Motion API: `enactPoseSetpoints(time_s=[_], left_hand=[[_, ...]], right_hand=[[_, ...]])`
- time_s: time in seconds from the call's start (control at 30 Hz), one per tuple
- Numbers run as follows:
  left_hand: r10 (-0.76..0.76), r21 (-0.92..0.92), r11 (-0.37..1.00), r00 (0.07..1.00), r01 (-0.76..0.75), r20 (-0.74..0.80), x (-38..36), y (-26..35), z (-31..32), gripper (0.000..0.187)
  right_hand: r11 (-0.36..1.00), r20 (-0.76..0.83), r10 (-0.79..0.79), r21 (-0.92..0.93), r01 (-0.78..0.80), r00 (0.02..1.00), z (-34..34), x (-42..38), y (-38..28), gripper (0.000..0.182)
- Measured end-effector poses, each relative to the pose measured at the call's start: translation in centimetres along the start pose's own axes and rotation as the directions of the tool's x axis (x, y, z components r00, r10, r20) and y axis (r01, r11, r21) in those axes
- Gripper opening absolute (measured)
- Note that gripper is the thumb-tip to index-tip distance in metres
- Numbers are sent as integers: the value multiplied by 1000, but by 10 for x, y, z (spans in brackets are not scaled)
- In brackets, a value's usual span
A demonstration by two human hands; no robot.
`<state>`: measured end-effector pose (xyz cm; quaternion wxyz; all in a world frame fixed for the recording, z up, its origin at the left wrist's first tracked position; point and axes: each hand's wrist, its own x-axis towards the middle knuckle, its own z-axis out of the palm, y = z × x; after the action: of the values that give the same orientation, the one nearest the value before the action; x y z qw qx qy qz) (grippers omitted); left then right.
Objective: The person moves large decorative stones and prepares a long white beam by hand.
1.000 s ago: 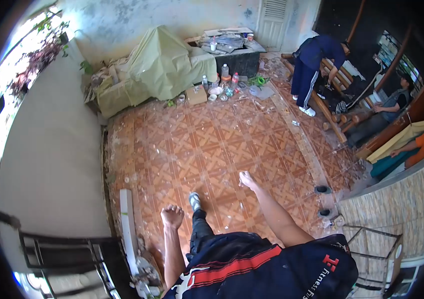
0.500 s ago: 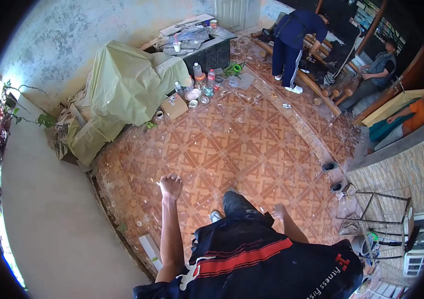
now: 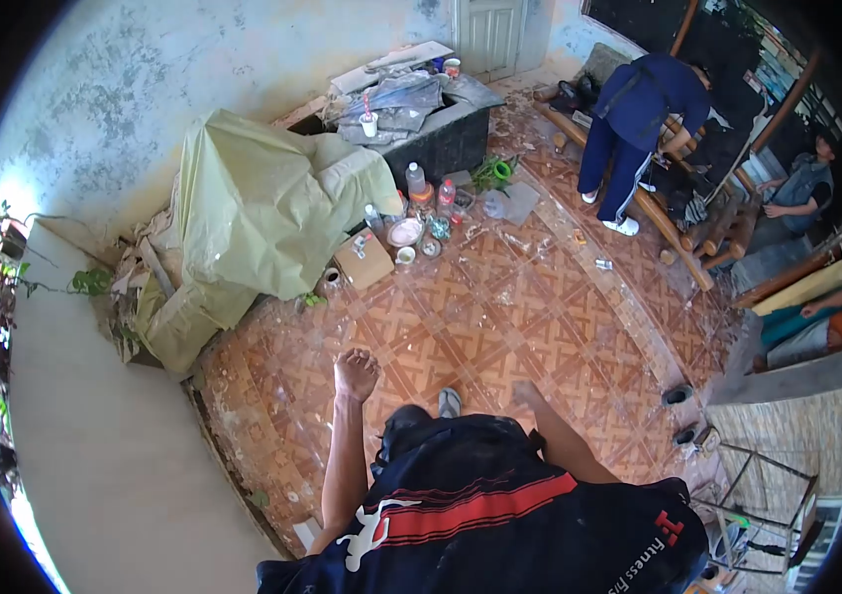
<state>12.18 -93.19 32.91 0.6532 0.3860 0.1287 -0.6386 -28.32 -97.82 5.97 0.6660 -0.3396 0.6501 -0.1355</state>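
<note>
My left hand (image 3: pixel 356 374) is raised in front of me over the tiled floor (image 3: pixel 441 327), with its fingers curled in and nothing visible in them. Lower and to the right, my right hand (image 3: pixel 528 394) hangs beside my body, smeared by motion so its fingers do not show clearly. Neither hand touches anything I can see. Below my chest, one slippered foot (image 3: pixel 450 402) stands on the tiles.
A green tarp (image 3: pixel 253 208) covers a heap at left. Bottles, bowls and a cardboard piece (image 3: pixel 364 259) lie beyond. A bent-over person (image 3: pixel 639 119) works by wooden poles (image 3: pixel 674 230); two other people sit at right. A metal frame (image 3: pixel 763 495) stands lower right; a low wall (image 3: pixel 114 426) runs left.
My view has moved forward, and the far objects sit lower and further right. My feet have changed place in a step. My right hand has swung forward a little; the left stays raised.
</note>
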Motion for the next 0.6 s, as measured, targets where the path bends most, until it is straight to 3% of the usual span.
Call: enactPoseSetpoints(time_s=[0.03,0.1,0.13,0.2,0.3,0.4,0.43,0.47,0.5,0.53,0.57,0.6], left_hand=[[-3,-14,1000,1000,3,7,18,8,8,18],[-9,-29,1000,1000,10,13,49,17,28,19],[-3,-8,1000,1000,3,5,66,21,41,19],[3,10,1000,1000,-3,14,107,30,65,19],[-76,32,997,997,76,16,172,34,94,17],[-156,57,986,987,158,-30,242,43,140,17],[-198,50,979,980,196,37,276,47,147,17],[-216,72,974,976,214,32,296,54,170,17],[-242,87,968,969,237,54,317,57,199,17],[-269,101,960,960,262,74,340,63,226,16],[-315,129,946,939,299,134,369,67,248,15],[-305,165,945,943,283,130,391,71,279,14]], right_hand=[[994,43,-92,-61,94,995,-1,53,-9,11],[927,-83,-242,-314,205,967,15,45,-118,22],[927,-86,-247,-313,209,965,25,38,-166,22],[962,-45,-272,25,273,961,31,49,-242,22],[924,-23,-380,-66,378,925,20,86,-293,20],[943,-40,-300,-161,290,953,-12,122,-292,18],[955,-87,-250,-187,231,964,-25,133,-274,20],[797,25,-532,-322,510,847,-55,158,-217,19],[544,169,-741,-415,729,650,-75,181,-178,18],[941,-62,-317,-146,306,946,-77,155,-205,18],[949,-102,247,224,-220,964,-86,128,-222,20],[941,-113,265,246,-231,958,-90,122,-233,20]])
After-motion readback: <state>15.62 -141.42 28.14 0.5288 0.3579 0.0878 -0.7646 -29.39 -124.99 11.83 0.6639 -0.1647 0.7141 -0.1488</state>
